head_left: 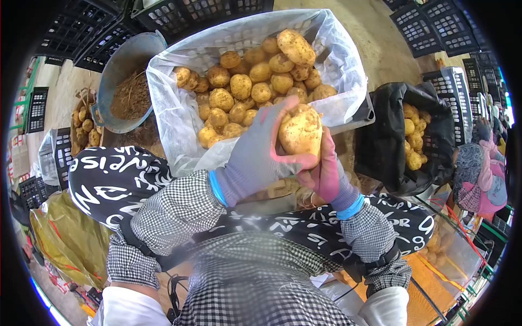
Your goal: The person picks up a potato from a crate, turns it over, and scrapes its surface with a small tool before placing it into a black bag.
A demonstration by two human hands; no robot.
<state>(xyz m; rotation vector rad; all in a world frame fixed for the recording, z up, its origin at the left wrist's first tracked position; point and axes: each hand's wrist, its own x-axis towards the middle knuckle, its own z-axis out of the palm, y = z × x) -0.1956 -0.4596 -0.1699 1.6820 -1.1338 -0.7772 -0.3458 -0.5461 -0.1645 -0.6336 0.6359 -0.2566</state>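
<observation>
A large yellow potato (300,131) with brown dirt patches is held between my two gloved hands, above the near edge of a crate. My left hand (261,149), in a grey and pink glove, wraps its fingers and thumb round the potato's left side. My right hand (328,174) presses against its lower right side, the fingers partly hidden. Just beyond, the crate lined with white translucent fabric (176,133) holds a heap of potatoes (241,87), with one large potato (296,47) on top at the back right.
A blue tub (109,81) of soil stands at the left, near a smaller container of potatoes (87,126). On the right is a black-lined crate (380,136) with potatoes. Black crates (440,27) surround the area. A person in pink (489,174) is at the far right.
</observation>
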